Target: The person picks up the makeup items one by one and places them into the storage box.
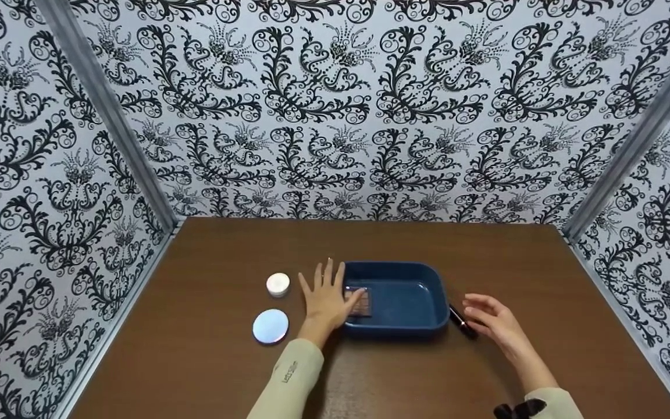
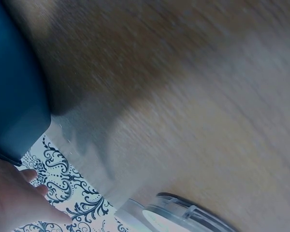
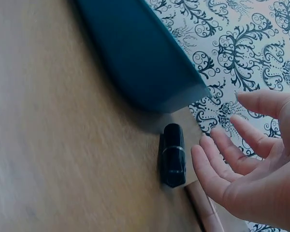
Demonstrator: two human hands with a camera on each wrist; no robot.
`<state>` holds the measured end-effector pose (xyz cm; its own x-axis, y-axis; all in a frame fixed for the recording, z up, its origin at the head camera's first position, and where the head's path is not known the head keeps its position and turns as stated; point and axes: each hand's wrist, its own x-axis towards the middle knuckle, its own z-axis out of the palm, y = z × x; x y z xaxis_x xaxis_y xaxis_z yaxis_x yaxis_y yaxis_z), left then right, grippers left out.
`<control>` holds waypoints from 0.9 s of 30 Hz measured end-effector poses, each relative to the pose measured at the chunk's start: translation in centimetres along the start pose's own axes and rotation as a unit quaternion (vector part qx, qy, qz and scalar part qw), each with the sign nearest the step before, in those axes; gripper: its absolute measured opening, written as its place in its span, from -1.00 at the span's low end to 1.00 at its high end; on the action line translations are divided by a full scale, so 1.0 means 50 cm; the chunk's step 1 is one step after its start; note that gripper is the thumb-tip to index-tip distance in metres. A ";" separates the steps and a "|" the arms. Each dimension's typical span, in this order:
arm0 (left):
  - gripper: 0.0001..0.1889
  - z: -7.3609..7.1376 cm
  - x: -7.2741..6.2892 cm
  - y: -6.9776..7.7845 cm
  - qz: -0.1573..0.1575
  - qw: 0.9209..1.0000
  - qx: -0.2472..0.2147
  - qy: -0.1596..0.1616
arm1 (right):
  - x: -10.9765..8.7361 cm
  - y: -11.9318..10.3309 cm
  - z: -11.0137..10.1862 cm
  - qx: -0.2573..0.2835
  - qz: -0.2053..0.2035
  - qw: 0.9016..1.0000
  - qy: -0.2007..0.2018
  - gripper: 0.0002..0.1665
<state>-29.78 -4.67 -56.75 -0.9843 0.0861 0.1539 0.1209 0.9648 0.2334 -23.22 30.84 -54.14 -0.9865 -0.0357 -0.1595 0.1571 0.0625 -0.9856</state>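
A blue rectangular tray (image 1: pixel 410 329) sits on the table, with a flat brown, grid-patterned item (image 1: pixel 363 308) inside at its left end. My left hand (image 1: pixel 324 302), fingers spread, is over the tray's left side and partly hides it; whether it touches the rim I cannot tell. To the right of the tray, my right hand (image 1: pixel 498 326) has loosely bent fingers and holds nothing. Close by its fingertips lies a black tube with a silver band (image 3: pixel 174 157), like a lipstick. Beside the tube, a flat pinkish-brown item (image 3: pixel 203 208) is partly hidden by the hand.
Left of the left hand are a small white round jar (image 1: pixel 278 283) and a pale round flat disc (image 1: pixel 271 326). The brown table (image 1: pixel 224 250) ends at patterned walls (image 1: pixel 335 145) at the back and sides.
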 end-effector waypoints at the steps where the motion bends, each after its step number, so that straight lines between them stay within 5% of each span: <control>1: -0.08 -0.001 0.000 0.000 0.000 1.000 0.000 0.000 | -0.001 0.001 0.000 -0.014 0.000 1.000 0.007 -0.54; 12: -0.08 -0.001 0.003 0.002 -0.004 1.000 0.002 -0.013 | -0.004 0.022 0.005 -0.166 -0.046 0.983 0.055 -0.47; 21: -0.08 0.000 0.003 0.003 -0.003 1.000 -0.013 -0.009 | -0.001 0.034 0.009 -0.305 -0.076 0.948 0.052 -0.51; 27: -0.08 0.000 0.003 0.003 -0.004 1.000 -0.007 -0.014 | -0.002 0.039 0.014 -0.335 -0.078 0.938 0.035 -0.52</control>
<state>-29.89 -4.53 -56.67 -0.9884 0.0856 0.1253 0.1147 0.9619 0.2483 -22.77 30.29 -56.09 -0.9994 -0.0318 0.0119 -0.0302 0.6760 -0.7362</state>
